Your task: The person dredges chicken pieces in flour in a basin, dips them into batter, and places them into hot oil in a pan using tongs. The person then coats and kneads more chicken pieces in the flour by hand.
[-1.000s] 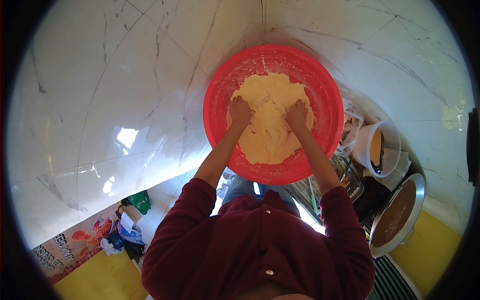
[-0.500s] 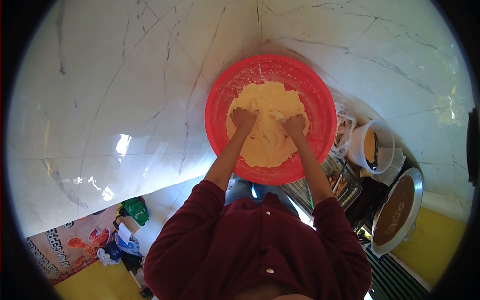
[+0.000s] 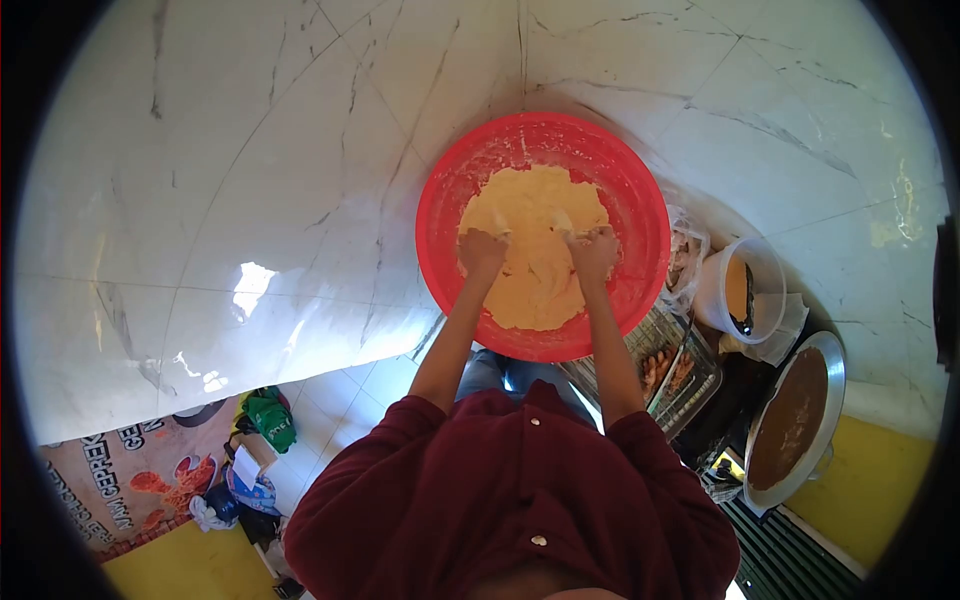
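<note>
A large round red basin holds a wide bed of pale yellow flour. My left hand is at the left part of the flour, its fingers closed and partly buried, with a bit of white material by the fingertips. On the right side of the flour my right hand has its fingers curled together, a pale clump beside them. What lies inside either hand is hidden. Flour dust coats the inner wall of the basin.
Right of the basin are a plastic bag, a clear tub and a metal pan with brown contents. A wire-topped tray with browned pieces sits below. Marbled tiled walls rise behind. A green bag lies lower left.
The view has shifted, so the basin appears lower. Both hands have moved lower in the flour, and their fingers, more spread earlier, are now curled in.
</note>
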Action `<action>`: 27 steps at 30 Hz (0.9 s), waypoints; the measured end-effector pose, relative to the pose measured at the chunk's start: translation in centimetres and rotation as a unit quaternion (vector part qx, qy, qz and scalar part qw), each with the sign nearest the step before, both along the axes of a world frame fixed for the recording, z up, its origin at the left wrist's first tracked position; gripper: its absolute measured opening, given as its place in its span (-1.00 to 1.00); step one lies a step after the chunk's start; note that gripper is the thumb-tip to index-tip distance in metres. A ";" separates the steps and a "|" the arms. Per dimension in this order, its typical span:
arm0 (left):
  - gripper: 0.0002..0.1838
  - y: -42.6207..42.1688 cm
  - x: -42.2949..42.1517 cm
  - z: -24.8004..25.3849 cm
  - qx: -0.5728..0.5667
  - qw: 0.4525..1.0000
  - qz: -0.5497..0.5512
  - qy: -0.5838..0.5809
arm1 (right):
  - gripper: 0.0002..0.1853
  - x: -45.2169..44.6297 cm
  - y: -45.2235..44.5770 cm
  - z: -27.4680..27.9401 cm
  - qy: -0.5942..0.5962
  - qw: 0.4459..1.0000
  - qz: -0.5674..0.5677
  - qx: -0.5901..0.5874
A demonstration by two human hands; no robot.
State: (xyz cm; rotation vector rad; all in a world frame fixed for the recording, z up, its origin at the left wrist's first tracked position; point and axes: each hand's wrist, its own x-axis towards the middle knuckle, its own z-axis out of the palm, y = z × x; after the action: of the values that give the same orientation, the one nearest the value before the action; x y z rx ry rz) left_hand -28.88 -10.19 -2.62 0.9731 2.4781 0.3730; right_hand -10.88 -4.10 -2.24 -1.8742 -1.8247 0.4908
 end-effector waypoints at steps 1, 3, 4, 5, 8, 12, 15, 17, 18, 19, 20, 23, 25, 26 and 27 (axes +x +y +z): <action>-0.44 0.3 1.1 -0.7 -0.024 0.997 -0.058 -0.036 | -0.62 -1.1 -0.8 -0.5 0.022 0.999 0.034 -0.030; -0.44 0.3 1.4 -1.0 -0.047 0.990 -0.116 -0.069 | -0.62 -1.6 -1.0 -1.4 0.047 0.995 0.067 -0.057; -0.45 0.0 1.1 -0.6 -0.054 0.989 -0.102 -0.087 | -0.61 -1.1 -0.9 -1.8 0.075 0.994 0.043 -0.070; -0.45 -0.3 1.0 -0.3 -0.061 0.989 -0.089 -0.105 | -0.61 -0.7 -0.8 -2.3 0.101 0.991 0.018 -0.082; -0.47 -1.4 1.2 0.1 0.000 0.995 -0.080 -0.055 | -0.53 -0.3 -1.3 -2.1 0.077 0.996 0.003 -0.040; -0.52 -1.6 2.1 0.4 -0.006 0.983 -0.161 -0.089 | -0.55 -1.2 -2.5 -2.6 0.059 0.997 0.046 0.012; -0.57 -1.8 1.5 0.2 -0.015 0.994 -0.100 -0.050 | -0.56 -0.5 -2.6 -1.8 0.114 0.993 0.001 -0.012; -0.59 -2.3 2.0 -0.6 0.011 0.984 -0.172 -0.042 | -0.60 -1.2 -3.7 -1.4 0.103 0.992 0.061 -0.047; -0.59 -2.5 1.8 0.2 0.011 0.983 -0.176 -0.040 | -0.60 -0.9 -3.6 -1.2 0.106 0.992 0.057 -0.046; -0.60 -2.7 1.7 1.0 0.003 0.986 -0.160 -0.055 | -0.60 -0.5 -3.4 -1.0 0.127 0.990 0.041 -0.049; -0.60 -2.8 1.5 1.8 -0.004 0.987 -0.145 -0.068 | -0.59 -0.3 -3.4 -0.8 0.149 0.987 0.023 -0.051; -0.61 -3.2 2.1 0.2 0.084 0.986 -0.140 -0.026 | -0.59 0.0 -4.1 -2.3 0.113 0.993 0.029 0.013; -0.62 -3.4 2.8 1.1 0.079 0.980 -0.176 -0.046 | -0.59 0.2 -4.7 -1.0 0.098 0.995 0.021 0.010; -0.62 -3.5 3.3 1.6 0.068 0.975 -0.199 -0.068 | -0.60 0.7 -5.0 -0.1 0.080 0.996 0.025 -0.002; -0.62 -3.4 3.7 2.3 0.070 0.971 -0.221 -0.066 | -0.60 1.6 -4.8 0.9 0.083 0.997 0.003 0.004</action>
State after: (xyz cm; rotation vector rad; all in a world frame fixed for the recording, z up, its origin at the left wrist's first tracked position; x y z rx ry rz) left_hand -25.18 -13.56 -0.34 1.4664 2.0615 0.4496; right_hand -9.29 -8.92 -1.38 -1.7665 -1.7216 0.6214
